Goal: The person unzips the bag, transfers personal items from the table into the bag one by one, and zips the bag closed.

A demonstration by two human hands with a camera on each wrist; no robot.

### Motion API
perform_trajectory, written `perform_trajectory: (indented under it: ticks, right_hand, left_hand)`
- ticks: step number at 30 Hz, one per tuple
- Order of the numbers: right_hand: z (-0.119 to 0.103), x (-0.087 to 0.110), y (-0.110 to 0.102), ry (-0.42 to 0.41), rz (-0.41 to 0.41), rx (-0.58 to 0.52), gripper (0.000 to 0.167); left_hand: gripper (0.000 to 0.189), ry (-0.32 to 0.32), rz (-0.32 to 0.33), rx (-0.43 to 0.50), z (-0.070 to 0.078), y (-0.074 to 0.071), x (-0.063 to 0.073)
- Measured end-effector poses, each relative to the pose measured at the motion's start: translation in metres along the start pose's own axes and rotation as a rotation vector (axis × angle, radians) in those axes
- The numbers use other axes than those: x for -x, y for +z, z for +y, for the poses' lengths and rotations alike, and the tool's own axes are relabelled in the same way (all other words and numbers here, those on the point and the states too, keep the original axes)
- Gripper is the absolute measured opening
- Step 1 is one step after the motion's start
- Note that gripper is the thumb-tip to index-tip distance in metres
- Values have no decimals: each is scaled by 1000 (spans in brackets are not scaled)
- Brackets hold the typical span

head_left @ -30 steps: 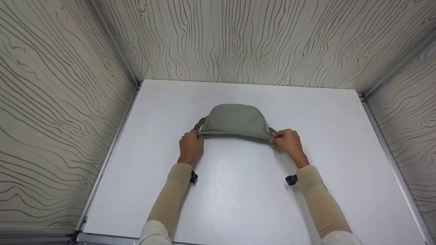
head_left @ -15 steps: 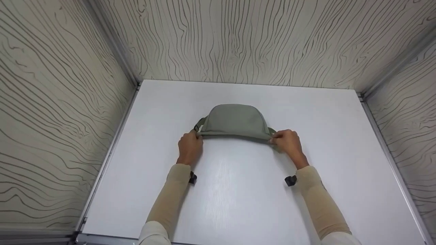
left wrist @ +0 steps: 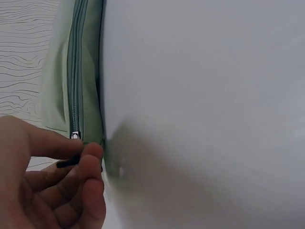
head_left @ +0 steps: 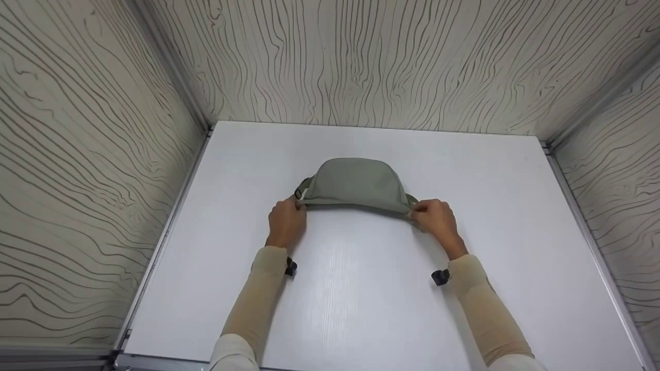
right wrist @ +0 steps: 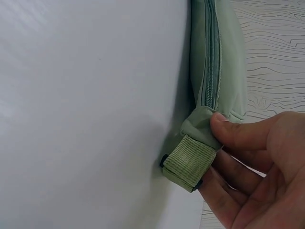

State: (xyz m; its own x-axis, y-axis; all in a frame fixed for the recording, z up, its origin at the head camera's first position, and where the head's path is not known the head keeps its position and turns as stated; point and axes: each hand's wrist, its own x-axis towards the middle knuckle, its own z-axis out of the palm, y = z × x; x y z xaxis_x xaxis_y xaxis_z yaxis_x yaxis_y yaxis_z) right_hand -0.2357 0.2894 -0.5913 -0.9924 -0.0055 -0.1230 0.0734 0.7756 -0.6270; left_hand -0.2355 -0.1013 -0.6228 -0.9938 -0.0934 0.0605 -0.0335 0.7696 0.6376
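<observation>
A sage-green belt bag (head_left: 358,180) lies on the white tabletop, its zipped edge toward me and its rounded side away. With thumb and fingertips my left hand (head_left: 287,224) pinches its left end. In the left wrist view, the metal zipper slider (left wrist: 75,135) sits right beside that thumb, and a small black piece (left wrist: 67,163) shows behind it. My right hand (head_left: 437,219) holds the opposite end between thumb and fingers. Ribbed green webbing (right wrist: 189,161) with a black buckle (right wrist: 164,161) hangs there. The zipper (right wrist: 209,57) runs closed up to this end.
The white tabletop (head_left: 335,299) is bounded by wood-grain patterned panels at the back (head_left: 361,62), left (head_left: 77,180) and right (head_left: 624,180). Metal rails run along its side edges. A black wrist camera (head_left: 440,276) projects inward from the right sleeve.
My right hand has shifted slightly toward me, drawing the bag's right end with it. My left hand has edged a little left. Both keep their grip on the bag.
</observation>
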Motion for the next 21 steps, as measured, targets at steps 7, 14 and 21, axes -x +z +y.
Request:
perform_trajectory:
  ticks: [7,14,21]
  right_hand:
    - [1,3,-3,-23,-8,-24,26]
    - [2,3,-11,-53,20,-48,21]
    - [7,2,-29,-88,119,-68,19]
  left_hand:
    - [29,-2,-35,8,0,-6,-1]
    - [19,-53,-69,58,-5,-17,-8]
    - [23,-24,-32,16,-7,-32,-18]
